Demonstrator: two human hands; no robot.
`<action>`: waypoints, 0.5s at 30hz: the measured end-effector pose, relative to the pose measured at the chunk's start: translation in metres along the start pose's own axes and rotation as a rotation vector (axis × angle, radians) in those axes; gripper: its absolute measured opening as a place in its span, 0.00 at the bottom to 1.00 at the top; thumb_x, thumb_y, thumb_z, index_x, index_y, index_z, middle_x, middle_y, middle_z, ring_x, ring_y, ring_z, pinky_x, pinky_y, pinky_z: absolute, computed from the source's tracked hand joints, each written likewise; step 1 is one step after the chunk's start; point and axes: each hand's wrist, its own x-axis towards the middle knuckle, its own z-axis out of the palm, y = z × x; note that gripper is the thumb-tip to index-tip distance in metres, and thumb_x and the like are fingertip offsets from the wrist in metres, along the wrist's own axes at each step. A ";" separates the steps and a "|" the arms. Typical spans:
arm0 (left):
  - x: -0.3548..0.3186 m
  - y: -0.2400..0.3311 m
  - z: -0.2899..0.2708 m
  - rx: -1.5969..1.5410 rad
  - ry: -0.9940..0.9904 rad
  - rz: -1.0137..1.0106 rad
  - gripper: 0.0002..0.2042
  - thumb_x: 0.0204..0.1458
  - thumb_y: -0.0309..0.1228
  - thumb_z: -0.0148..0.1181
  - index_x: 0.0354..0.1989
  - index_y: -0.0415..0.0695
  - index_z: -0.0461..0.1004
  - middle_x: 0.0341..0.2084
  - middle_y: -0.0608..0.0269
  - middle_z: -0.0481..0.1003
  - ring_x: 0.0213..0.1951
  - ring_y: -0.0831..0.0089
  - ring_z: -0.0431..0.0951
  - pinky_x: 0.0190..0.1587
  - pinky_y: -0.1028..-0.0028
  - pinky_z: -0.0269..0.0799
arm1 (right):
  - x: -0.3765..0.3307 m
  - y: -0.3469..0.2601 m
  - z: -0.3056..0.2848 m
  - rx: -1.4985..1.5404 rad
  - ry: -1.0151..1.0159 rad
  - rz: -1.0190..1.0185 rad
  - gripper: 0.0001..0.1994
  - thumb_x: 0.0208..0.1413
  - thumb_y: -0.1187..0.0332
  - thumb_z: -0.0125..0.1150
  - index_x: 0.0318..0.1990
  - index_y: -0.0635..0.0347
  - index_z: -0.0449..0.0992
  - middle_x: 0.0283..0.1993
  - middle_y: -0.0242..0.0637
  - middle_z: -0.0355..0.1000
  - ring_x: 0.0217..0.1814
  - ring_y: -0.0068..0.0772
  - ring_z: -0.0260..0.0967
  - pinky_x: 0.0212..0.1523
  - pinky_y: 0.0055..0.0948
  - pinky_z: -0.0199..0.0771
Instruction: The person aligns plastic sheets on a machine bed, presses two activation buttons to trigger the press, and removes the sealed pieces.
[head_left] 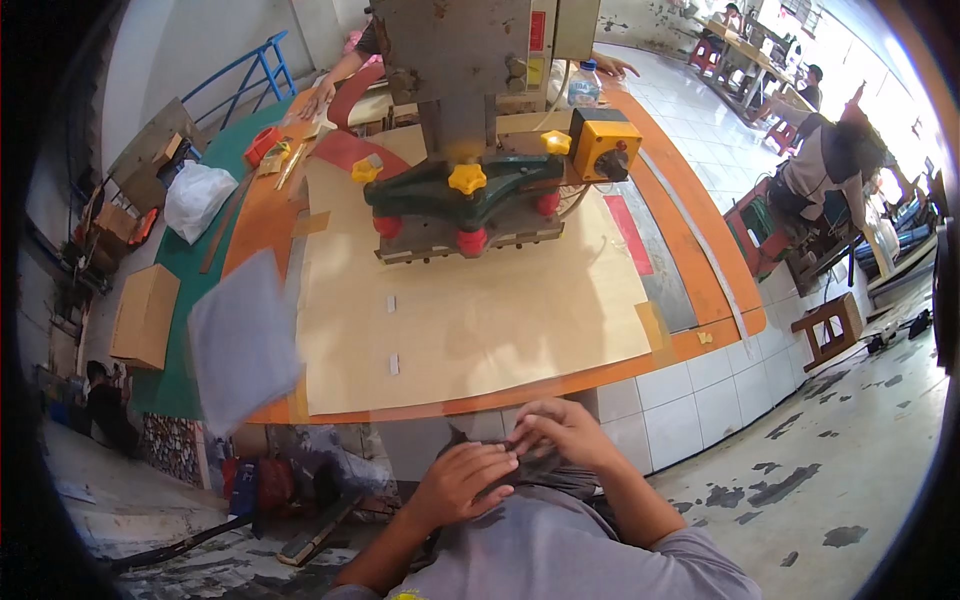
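Before the grey shirt (570, 550), left hand (466, 484) and right hand (562, 432) meet, fingers curled together; cannot tell whether they pinch something small. Just beyond: cream sheet (480, 325), flat on the orange tabletop (708, 295), far part hidden behind the green-framed press (485, 207). Off to the left, translucent plastic piece (245, 340), blurred; bag or sheet, unclear. Farther left, cardboard box (146, 316) and white plastic bag (200, 200), contents unseen. Beyond the press, bottle (584, 90), fill level indistinct.

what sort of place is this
Probably a workshop or small factory floor: a heavy green machine head with yellow knobs sits over an orange-edged table, a yellow control box is beside it, and another person leans forward at right.
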 end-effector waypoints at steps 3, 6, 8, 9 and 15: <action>0.013 -0.006 -0.021 0.001 -0.029 -0.166 0.23 0.57 0.42 0.70 0.58 0.44 0.79 0.57 0.57 0.80 0.62 0.53 0.78 0.65 0.53 0.72 | -0.021 0.006 -0.025 0.188 0.083 0.046 0.13 0.74 0.66 0.58 0.56 0.65 0.76 0.49 0.45 0.84 0.44 0.32 0.85 0.40 0.27 0.84; 0.013 -0.029 -0.026 0.311 -0.022 -0.314 0.29 0.58 0.47 0.69 0.64 0.44 0.76 0.69 0.52 0.71 0.72 0.51 0.67 0.73 0.47 0.60 | -0.038 0.000 -0.038 0.120 0.282 -0.050 0.11 0.71 0.68 0.60 0.54 0.64 0.76 0.38 0.45 0.85 0.34 0.31 0.84 0.34 0.23 0.79; 0.018 -0.037 -0.025 0.389 -0.138 -0.346 0.32 0.61 0.50 0.65 0.69 0.45 0.72 0.75 0.50 0.62 0.76 0.48 0.59 0.76 0.44 0.52 | -0.040 -0.006 -0.047 0.073 0.427 -0.079 0.12 0.68 0.69 0.65 0.54 0.64 0.76 0.35 0.43 0.85 0.32 0.28 0.83 0.32 0.20 0.76; 0.019 -0.041 -0.022 0.402 -0.174 -0.355 0.34 0.63 0.54 0.61 0.72 0.45 0.69 0.77 0.49 0.58 0.78 0.48 0.56 0.77 0.43 0.48 | -0.038 -0.013 -0.045 0.031 0.521 -0.091 0.15 0.66 0.72 0.67 0.57 0.65 0.75 0.34 0.42 0.84 0.30 0.25 0.81 0.29 0.18 0.72; 0.025 -0.046 -0.011 0.493 -0.082 -0.416 0.36 0.65 0.55 0.57 0.75 0.43 0.64 0.78 0.48 0.57 0.78 0.49 0.55 0.77 0.39 0.48 | -0.014 -0.008 -0.059 -0.140 0.817 -0.427 0.19 0.66 0.75 0.64 0.64 0.66 0.73 0.39 0.36 0.81 0.37 0.20 0.77 0.34 0.19 0.70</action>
